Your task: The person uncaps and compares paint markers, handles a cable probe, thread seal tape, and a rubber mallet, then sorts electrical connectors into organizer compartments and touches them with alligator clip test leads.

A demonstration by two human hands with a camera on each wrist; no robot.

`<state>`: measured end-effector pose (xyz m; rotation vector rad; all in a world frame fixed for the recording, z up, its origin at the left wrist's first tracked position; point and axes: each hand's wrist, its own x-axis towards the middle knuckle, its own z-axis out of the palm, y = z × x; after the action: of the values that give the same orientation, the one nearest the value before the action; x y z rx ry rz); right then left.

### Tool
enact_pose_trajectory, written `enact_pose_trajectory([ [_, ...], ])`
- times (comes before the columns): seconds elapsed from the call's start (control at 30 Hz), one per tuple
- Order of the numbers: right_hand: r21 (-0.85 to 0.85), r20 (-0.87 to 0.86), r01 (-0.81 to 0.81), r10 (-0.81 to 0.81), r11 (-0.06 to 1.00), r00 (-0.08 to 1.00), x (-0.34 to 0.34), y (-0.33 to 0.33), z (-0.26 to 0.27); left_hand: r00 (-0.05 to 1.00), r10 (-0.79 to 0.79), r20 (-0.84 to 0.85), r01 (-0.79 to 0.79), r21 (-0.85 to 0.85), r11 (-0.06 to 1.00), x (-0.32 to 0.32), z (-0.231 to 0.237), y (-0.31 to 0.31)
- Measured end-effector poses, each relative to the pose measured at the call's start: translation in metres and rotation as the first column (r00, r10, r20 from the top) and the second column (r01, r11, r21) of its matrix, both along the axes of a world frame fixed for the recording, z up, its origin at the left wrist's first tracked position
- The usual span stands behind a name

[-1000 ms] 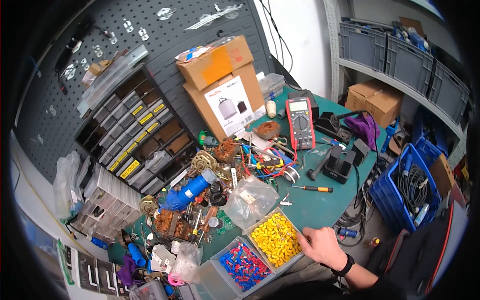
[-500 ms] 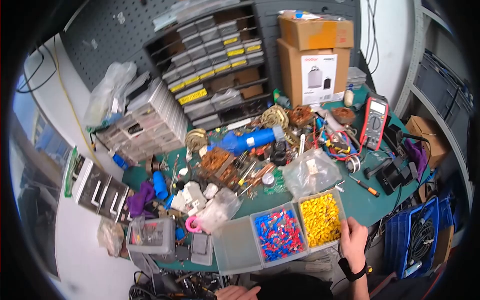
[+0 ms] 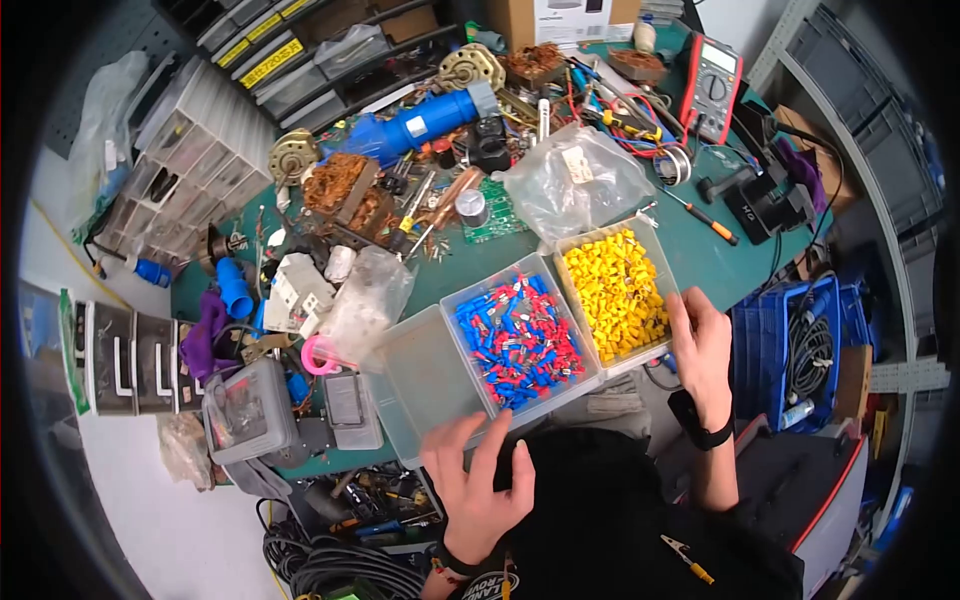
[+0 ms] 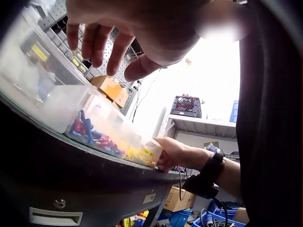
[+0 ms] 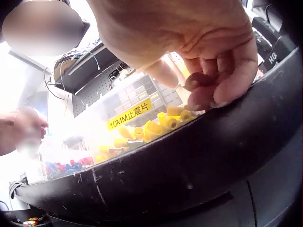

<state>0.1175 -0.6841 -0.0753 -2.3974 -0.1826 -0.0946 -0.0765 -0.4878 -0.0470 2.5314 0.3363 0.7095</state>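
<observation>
In the head view, yellow sleeve-like pieces (image 3: 612, 290) fill the right box. Blue and red connectors (image 3: 520, 340) fill the box beside it, next to a clear, flat lid-like panel (image 3: 420, 365). My left hand (image 3: 475, 490) is over the near edge of the panel and middle box, fingers spread and holding nothing; the left wrist view shows this hand (image 4: 128, 35) above the boxes. At the right side of the yellow pieces' box is my right hand (image 3: 703, 345). Loosely bent fingers of that hand (image 5: 189, 52) are beside the labelled box (image 5: 130, 116) in the right wrist view.
A clear plastic bag (image 3: 575, 185) lies behind the boxes. Farther back are a blue plug (image 3: 415, 125), a multimeter (image 3: 712, 90) and a screwdriver (image 3: 705, 218). A pink ring (image 3: 320, 355) and small clear cases (image 3: 250, 410) stand left. Cables (image 3: 335, 565) hang below the table.
My left hand has come up from the lower edge to the boxes' near side. The head view has shifted, first left, then closer over the boxes. My right hand has stayed beside the yellow pieces' box.
</observation>
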Motion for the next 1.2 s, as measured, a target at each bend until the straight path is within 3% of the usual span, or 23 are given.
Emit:
enact_pose_trajectory([
  [0.13,-0.043,0.008,0.035,-0.035,0.998,0.999,-0.005,0.007,0.015,0.996,-0.033,-0.078,0.031,-0.023,0.999,0.007,0.0,0.004],
  [0.23,-0.067,0.134,-0.013,0.021,0.998,0.991,-0.002,0.01,0.018,0.988,-0.083,-0.132,0.073,-0.081,0.994,0.011,-0.009,0.004],
  [0.3,-0.115,0.093,-0.077,0.088,0.99,0.992,-0.001,0.013,0.02,0.983,-0.018,-0.182,0.037,0.103,0.994,0.012,-0.015,0.0],
  [0.4,-0.075,0.079,-0.091,0.097,0.993,0.992,0.002,0.018,0.019,0.977,-0.015,-0.213,0.056,0.187,0.981,0.013,-0.021,0.0],
  [0.67,-0.084,0.023,-0.113,0.115,0.99,0.993,0.007,0.015,0.022,0.979,0.027,-0.204,0.034,0.292,0.956,0.01,-0.038,0.001],
  [0.77,-0.097,0.092,-0.086,0.094,0.992,0.991,0.01,0.015,0.021,0.983,0.033,-0.183,0.027,0.313,0.949,0.011,-0.04,0.001],
  [1.07,-0.04,0.157,-0.041,0.047,0.998,0.986,0.01,-0.002,0.049,0.981,0.037,-0.192,0.022,0.298,0.954,0.012,-0.039,0.0],
  [1.2,-0.001,0.18,-0.035,0.035,0.999,0.983,0.002,0.005,0.068,0.99,0.034,-0.139,-0.002,0.222,0.975,0.017,-0.015,-0.004],
])
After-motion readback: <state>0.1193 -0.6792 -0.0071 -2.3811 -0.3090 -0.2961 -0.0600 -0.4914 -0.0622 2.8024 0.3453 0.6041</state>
